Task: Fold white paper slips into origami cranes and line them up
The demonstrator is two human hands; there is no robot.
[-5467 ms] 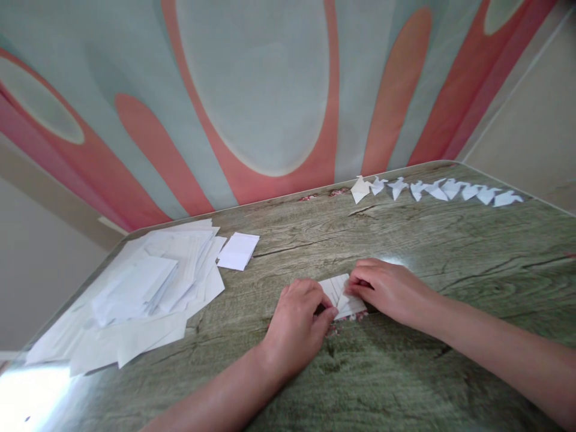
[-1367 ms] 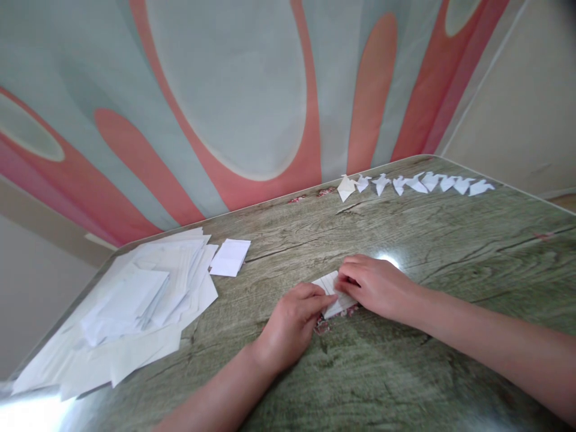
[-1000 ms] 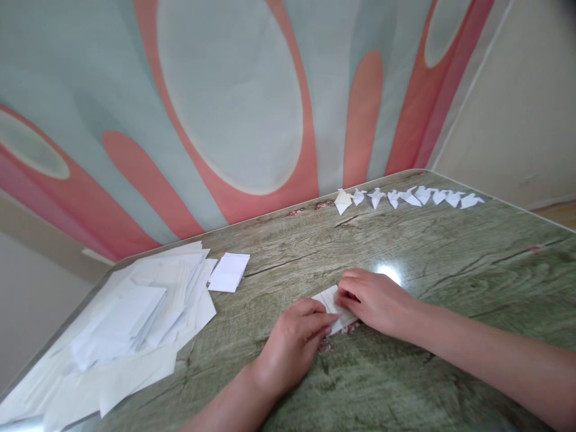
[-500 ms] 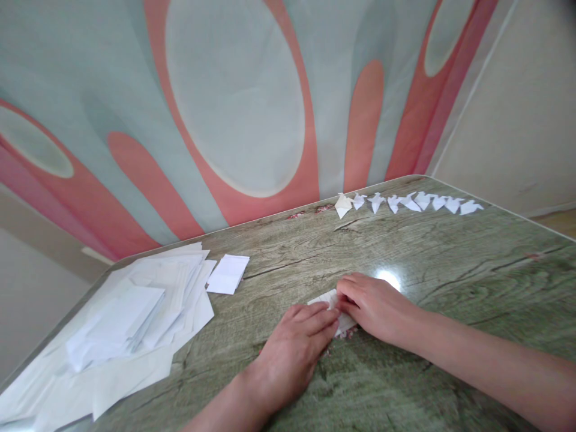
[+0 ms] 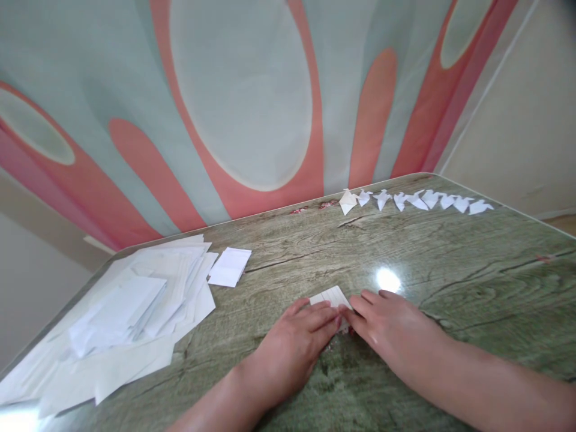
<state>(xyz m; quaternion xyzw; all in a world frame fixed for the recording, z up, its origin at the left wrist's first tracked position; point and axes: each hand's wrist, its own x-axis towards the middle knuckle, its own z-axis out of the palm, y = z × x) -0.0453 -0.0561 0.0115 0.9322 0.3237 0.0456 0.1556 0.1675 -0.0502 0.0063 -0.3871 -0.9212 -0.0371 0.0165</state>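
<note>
A small folded piece of white paper [image 5: 332, 296] with faint lines lies on the table in front of me, its near part hidden under my fingers. My left hand [image 5: 299, 336] rests on its lower left side, fingers stretched out and lying flat, pressing it down. From the right, my right hand [image 5: 387, 321] touches the paper's right edge with its fingertips, the fingers extended and slightly apart. The fingertips of both hands meet near the paper's lower part.
Loose white sheets [image 5: 189, 336] and folded papers [image 5: 119, 309] are piled at the left. Beside them lies a small folded white stack [image 5: 230, 267]. Several folded paper birds [image 5: 382, 199] line the far right edge of the wood-grain table [image 5: 288, 264]. A patterned wall [image 5: 243, 108] stands behind.
My right hand has loosened from a pinch at the paper's upper right and moved down along its right edge. More of the paper's top shows. The view has shifted slightly.
</note>
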